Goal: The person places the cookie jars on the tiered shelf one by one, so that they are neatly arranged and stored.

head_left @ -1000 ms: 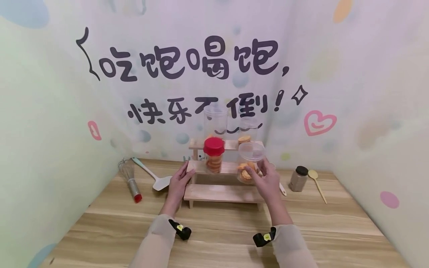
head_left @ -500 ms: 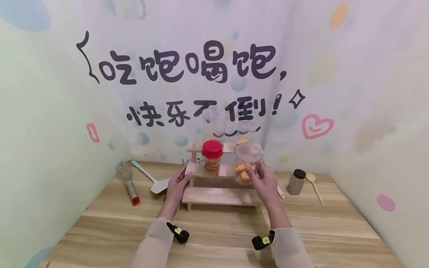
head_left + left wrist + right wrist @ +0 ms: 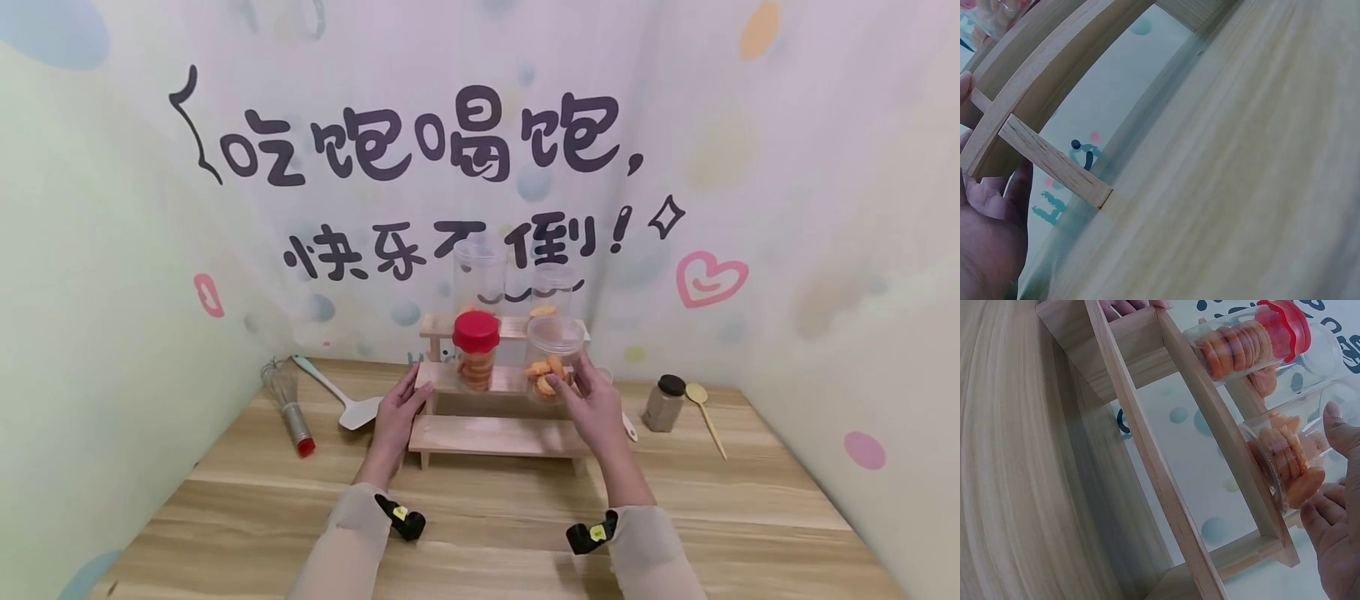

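Note:
My left hand (image 3: 393, 429) grips the left end of a three-tier wooden stand (image 3: 495, 435) at its middle shelf, thumb in front. In my right hand (image 3: 597, 412) is a clear jar (image 3: 555, 337) of orange-brown cookies (image 3: 546, 385), pinched between thumb and fingers at its right side. The jar is upright at the right end of the middle shelf; whether its base rests fully on the wood I cannot tell. Left of it on that shelf stands a red-lidded jar (image 3: 476, 354) of stacked cookies. Two clear jars, a taller jar (image 3: 480, 275) and a shorter jar (image 3: 552, 292), stand on the top shelf.
A whisk (image 3: 288, 408) and a white spatula (image 3: 352, 408) lie left of the stand. On the right are a black-lidded jar (image 3: 665, 404) and a wooden spoon (image 3: 705, 408). A white handle (image 3: 630, 427) shows beside my right hand. Behind is a printed curtain (image 3: 450, 50).
The cookie jar in my right hand has moved up and slightly left, toward the middle shelf. My left hand keeps its hold on the stand. The head view shifts slightly.

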The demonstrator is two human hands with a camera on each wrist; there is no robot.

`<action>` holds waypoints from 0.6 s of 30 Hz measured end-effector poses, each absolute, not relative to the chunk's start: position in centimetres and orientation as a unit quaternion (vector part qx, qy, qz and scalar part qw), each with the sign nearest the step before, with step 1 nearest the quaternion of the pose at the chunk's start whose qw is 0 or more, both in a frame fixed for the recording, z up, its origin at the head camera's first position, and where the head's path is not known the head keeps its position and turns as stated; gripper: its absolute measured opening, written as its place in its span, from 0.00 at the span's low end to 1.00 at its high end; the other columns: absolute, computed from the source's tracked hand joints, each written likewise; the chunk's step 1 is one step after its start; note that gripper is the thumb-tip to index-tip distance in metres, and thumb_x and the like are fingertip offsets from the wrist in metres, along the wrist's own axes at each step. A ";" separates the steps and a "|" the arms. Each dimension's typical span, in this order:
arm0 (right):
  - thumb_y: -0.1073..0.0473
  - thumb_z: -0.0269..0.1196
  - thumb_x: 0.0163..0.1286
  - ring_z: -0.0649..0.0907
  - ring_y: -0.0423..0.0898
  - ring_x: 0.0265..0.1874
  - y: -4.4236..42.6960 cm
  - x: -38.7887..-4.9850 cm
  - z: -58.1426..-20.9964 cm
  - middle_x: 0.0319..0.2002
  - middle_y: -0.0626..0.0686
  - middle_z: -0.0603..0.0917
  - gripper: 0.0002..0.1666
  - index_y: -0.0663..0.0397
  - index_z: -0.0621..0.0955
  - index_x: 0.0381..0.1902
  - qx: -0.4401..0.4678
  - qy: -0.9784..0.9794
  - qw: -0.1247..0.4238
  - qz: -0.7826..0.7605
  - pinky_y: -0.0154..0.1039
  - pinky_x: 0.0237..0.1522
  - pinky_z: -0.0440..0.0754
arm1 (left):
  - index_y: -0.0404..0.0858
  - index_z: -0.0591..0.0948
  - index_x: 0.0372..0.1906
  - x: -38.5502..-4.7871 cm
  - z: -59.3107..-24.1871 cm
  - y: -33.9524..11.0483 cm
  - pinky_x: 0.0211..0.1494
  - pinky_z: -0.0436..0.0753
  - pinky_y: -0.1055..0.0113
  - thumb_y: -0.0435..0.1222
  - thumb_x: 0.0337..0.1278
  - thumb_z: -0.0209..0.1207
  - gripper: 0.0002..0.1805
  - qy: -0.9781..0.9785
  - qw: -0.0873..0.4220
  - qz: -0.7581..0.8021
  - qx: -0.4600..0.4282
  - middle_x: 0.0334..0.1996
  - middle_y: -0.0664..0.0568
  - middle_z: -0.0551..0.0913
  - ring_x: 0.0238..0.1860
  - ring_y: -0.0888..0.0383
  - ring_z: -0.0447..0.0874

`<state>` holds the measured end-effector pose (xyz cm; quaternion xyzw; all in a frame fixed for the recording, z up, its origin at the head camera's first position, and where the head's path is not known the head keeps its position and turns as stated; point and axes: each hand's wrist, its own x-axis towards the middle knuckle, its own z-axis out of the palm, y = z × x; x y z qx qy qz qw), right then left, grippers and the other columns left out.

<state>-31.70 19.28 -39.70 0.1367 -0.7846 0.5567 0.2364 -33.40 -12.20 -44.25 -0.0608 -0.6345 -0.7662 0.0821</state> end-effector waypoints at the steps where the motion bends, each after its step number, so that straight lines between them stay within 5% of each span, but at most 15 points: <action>1: 0.48 0.69 0.67 0.72 0.56 0.68 19.3 -31.7 -39.7 0.72 0.55 0.69 0.45 0.43 0.63 0.78 0.136 -0.785 0.236 0.557 0.41 0.63 0.75 | 0.41 0.67 0.76 -33.4 -44.2 -12.2 0.74 0.64 0.60 0.40 0.67 0.64 0.35 -0.634 0.082 -0.766 -0.062 0.78 0.48 0.57 0.76 0.52 0.56; 12: 0.46 0.70 0.65 0.72 0.54 0.68 19.3 -31.7 -39.4 0.71 0.59 0.69 0.48 0.48 0.63 0.78 0.118 -0.802 0.217 0.543 0.37 0.64 0.73 | 0.39 0.66 0.76 -33.5 -44.2 -12.2 0.74 0.65 0.61 0.39 0.68 0.64 0.35 -0.638 0.086 -0.763 -0.061 0.78 0.48 0.58 0.76 0.53 0.56; 18: 0.43 0.70 0.65 0.73 0.55 0.68 19.6 -31.8 -39.1 0.70 0.58 0.73 0.47 0.47 0.65 0.77 0.122 -0.820 0.208 0.518 0.45 0.65 0.75 | 0.41 0.66 0.76 -35.2 -45.9 -12.4 0.74 0.63 0.62 0.42 0.66 0.65 0.36 -0.632 0.088 -0.767 -0.061 0.78 0.51 0.58 0.77 0.54 0.55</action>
